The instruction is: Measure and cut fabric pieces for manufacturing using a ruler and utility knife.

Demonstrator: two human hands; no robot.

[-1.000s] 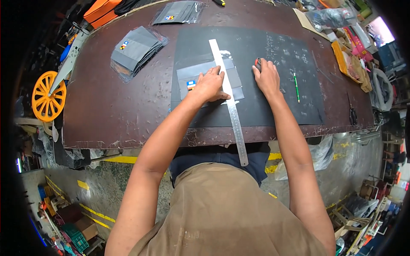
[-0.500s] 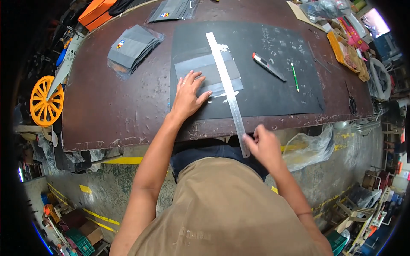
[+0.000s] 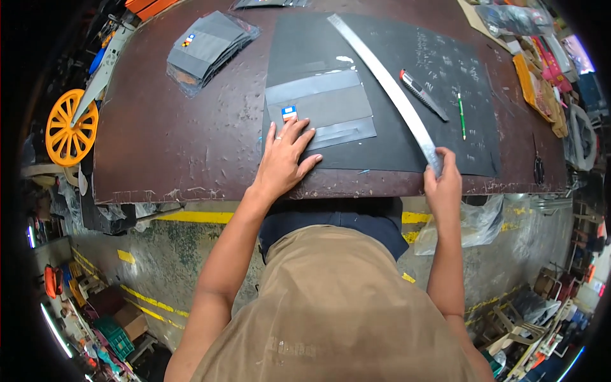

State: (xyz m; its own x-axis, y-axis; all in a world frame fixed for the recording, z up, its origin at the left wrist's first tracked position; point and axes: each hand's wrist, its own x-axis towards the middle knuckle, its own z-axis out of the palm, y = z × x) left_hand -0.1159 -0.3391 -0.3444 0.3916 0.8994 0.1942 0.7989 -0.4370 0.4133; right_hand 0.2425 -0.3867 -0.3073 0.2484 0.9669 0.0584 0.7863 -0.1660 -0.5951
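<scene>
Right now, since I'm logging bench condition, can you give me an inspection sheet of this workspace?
Surface: brown table, near edge chipped; pale-marked black sheet on it.
Work items: grey piece flat on the black sheet; metal ruler slanting to its right; cutter knife and green pencil farther right.
Clutter: stack of grey pieces toward the back left; yellow tray at right.
Grips: left grip spread, touching the grey piece's near left corner; right grip holding the metal ruler's near end.
Cables: nothing seen on the table.
Surroundings: yellow wheel left of the table; clear plastic below its near edge; yellow-lined floor.
</scene>
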